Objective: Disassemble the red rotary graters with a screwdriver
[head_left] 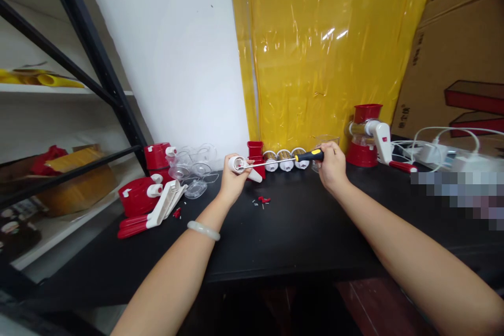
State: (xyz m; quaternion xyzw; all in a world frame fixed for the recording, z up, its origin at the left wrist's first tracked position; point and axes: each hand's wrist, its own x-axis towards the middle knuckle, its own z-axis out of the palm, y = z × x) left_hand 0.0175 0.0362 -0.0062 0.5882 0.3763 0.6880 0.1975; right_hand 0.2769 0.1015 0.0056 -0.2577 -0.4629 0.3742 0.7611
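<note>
My left hand (233, 178) is closed round a white plastic crank handle part (241, 165), held up above the black table (283, 241). In my right hand (333, 168) is a screwdriver (299, 158) with a black and yellow grip, fingers wrapped round the grip. Its metal shaft lies level and points left, with the tip in the round end of the white part. A small red piece and several tiny bits (263, 200) lie on the table just below.
Red housings (138, 195), white handles (165, 202) and clear plastic bowls (195, 168) lie at the left. Three metal drums (285, 159) stand at the back by a yellow plastic sheet. An assembled red grater (366, 135), white cables and cardboard boxes are at the right. Shelving stands at the left.
</note>
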